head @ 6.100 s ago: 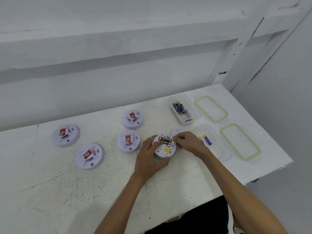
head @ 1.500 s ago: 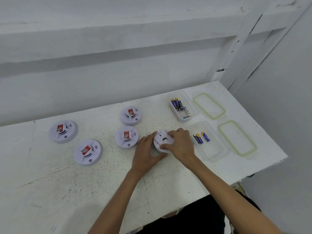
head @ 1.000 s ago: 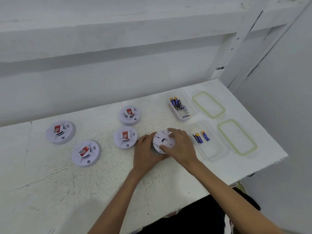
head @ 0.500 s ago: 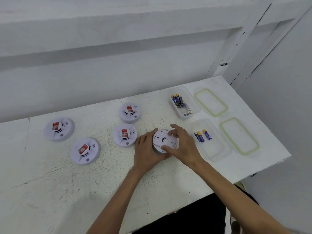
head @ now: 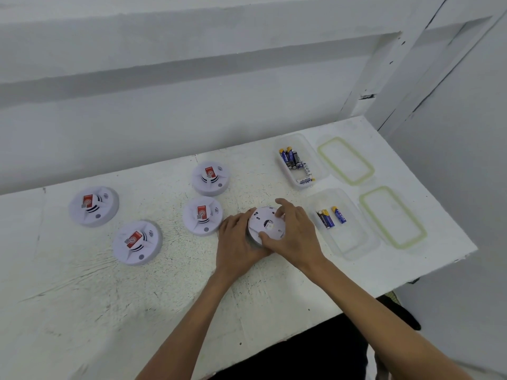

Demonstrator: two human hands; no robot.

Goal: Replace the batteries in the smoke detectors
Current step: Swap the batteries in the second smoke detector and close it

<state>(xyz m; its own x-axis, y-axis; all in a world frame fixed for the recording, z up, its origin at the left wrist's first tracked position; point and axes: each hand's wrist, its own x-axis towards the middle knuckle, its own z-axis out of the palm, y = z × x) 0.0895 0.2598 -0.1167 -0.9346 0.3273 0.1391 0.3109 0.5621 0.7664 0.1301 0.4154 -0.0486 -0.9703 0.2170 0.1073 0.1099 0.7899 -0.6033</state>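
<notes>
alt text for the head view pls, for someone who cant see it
The left hand and right hand grip a white detector, back up, on a white table. Four more detectors lie to its left; to its right, two open tubs hold batteries, lids beside them.

both hands grip one smoke detector [head: 267,225]
left hand [head: 236,244] cups the grip's left side, fingers curled at the rim; right hand [head: 297,234] spans it from the right, thumb on the near edge, fingers arched over the far edge; bare forearms converge.
</notes>
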